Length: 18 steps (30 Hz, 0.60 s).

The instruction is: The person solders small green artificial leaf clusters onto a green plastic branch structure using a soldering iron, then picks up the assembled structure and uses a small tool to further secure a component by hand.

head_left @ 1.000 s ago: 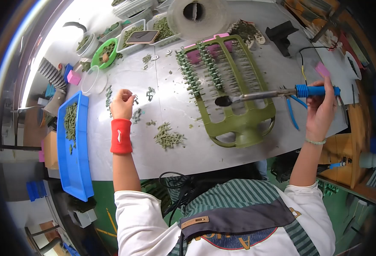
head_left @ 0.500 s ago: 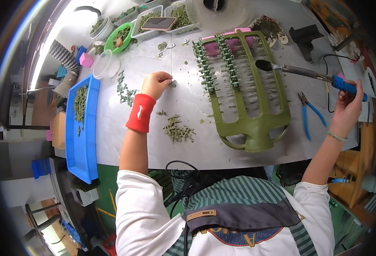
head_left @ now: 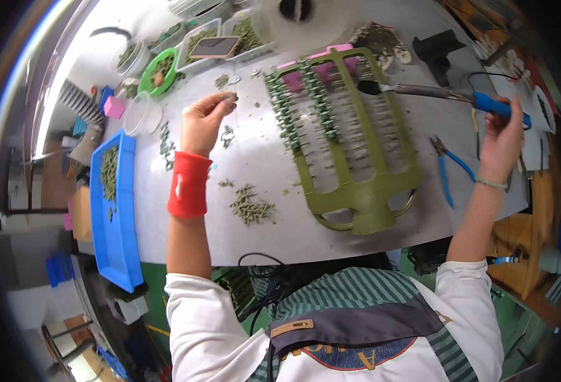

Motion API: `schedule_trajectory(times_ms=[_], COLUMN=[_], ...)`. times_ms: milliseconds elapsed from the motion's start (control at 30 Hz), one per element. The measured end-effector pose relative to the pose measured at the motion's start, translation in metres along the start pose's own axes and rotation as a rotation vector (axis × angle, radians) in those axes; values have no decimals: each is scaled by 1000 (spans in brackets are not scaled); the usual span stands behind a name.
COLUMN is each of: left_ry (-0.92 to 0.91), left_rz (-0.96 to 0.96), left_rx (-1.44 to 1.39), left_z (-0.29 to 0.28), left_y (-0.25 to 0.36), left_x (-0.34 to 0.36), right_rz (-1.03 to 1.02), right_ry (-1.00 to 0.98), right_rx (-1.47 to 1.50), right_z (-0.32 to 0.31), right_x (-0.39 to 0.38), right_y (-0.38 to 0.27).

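A grey worktable fills the cluttered workshop view, with the wearer's body at six o'clock. At ten o'clock the left hand pinches a tiny dark piece between thumb and fingertips, raised in front of the table. Between two and three o'clock, the right hand grips a blue-handled tool, its dark, flat end pointing inward over the green rack at two o'clock. Whether that end touches the rack I cannot tell. Pliers lie at three o'clock, a heap of green bits sits near the dial's centre, and a blue tray stands at nine.

The pinched piece could drop and get lost among the loose bits, since so little of it is held. If the tool is heated, a careless dip might mark the rack or knock the rows of green clips on it.

Coloured lettering shows on the shirt, partly covered by the striped apron; marks on the apron's tan patch are too small to read
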<state>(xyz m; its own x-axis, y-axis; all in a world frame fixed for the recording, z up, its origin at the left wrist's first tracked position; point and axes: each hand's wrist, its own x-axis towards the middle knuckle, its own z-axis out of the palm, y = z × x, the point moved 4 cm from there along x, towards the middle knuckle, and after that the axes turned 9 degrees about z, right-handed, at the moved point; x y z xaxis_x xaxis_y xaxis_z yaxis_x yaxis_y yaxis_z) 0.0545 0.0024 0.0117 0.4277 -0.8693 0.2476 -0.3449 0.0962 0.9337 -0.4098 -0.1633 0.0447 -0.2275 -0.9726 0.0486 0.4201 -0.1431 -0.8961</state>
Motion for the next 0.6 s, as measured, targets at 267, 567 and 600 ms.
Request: schedule_trajectory(times_ms=[267, 567, 600], left_ry=[-206, -177, -193], left_rz=[217, 642, 636], left_rx=[181, 804, 850], left_z=[122, 170, 172], left_y=[58, 57, 54], left_x=[58, 83, 86], right_rz=[-36, -19, -29], right_ry=[-55, -105, -107], right_rx=[-20, -16, -10], right_z=[29, 50, 52], right_x=[31, 46, 47], right_y=[30, 61, 63])
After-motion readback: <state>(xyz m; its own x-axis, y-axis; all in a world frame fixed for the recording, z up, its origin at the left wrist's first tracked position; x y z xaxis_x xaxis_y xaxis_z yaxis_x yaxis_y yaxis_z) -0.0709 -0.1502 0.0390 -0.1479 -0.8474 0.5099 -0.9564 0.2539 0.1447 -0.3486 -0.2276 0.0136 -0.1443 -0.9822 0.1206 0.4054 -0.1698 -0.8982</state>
